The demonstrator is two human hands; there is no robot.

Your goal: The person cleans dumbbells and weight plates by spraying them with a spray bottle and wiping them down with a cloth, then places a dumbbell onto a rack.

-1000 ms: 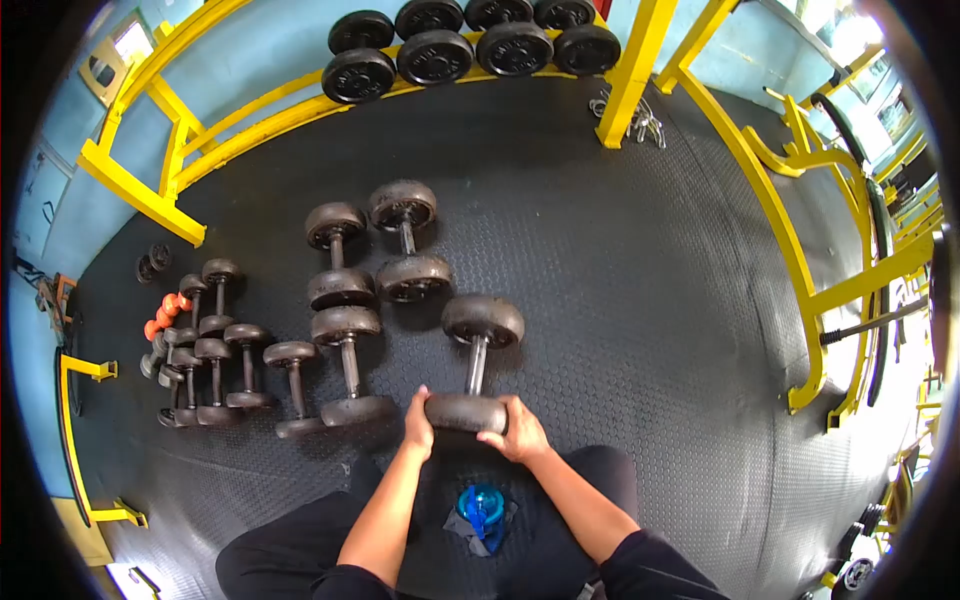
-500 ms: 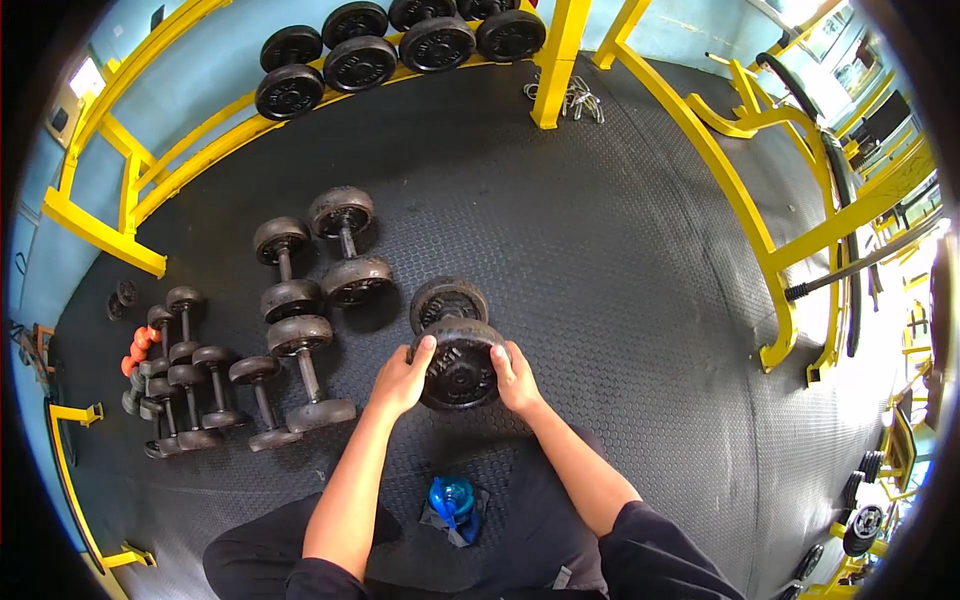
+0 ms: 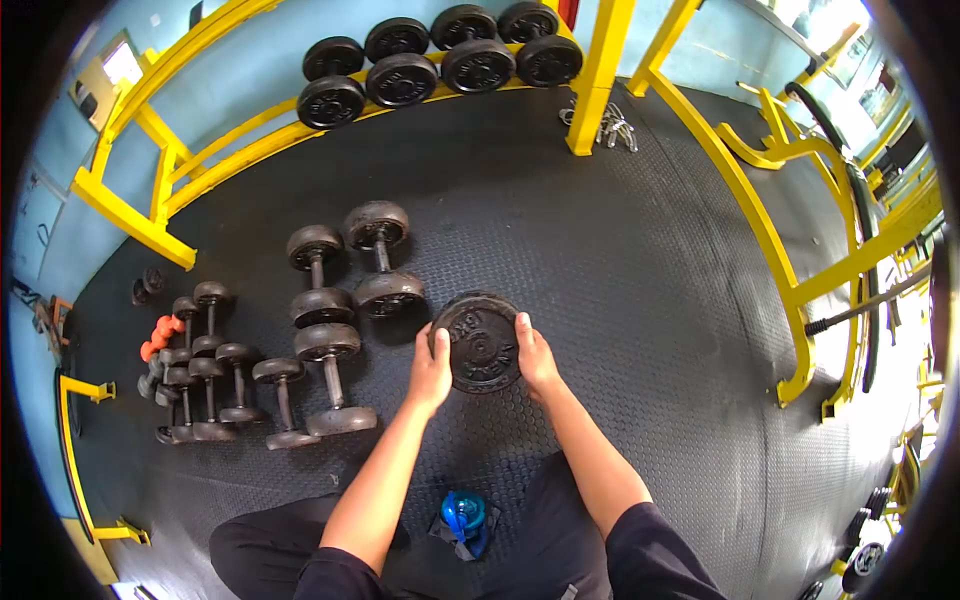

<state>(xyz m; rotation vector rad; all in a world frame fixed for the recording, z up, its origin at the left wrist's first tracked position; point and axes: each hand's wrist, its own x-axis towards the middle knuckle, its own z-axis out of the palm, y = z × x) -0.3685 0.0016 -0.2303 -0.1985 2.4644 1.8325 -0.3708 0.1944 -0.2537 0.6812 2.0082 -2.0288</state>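
Before a yellow rack (image 3: 600, 85) (black textured floor (image 3: 650, 290)), hands (image 3: 538, 362) clasp a dumbbell (image 3: 482, 350).

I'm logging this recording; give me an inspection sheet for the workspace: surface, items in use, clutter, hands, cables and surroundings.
Surface: dark textured floor matting, brightly lit toward the right.
Job's things: black dumbbell, one round end facing the camera; handle hidden, floor contact cannot be told. Other dark dumbbells lie on the floor to its left.
Clutter: blue container on a dark cloth between the legs; small orange dumbbells at far left; metal clips near a yellow post.
Hands: left hand and right hand grip opposite sides of the dumbbell's end.
Cables: nothing seen near the hands.
Surroundings: yellow rack holding more dumbbells, light blue wall, gym equipment at right.
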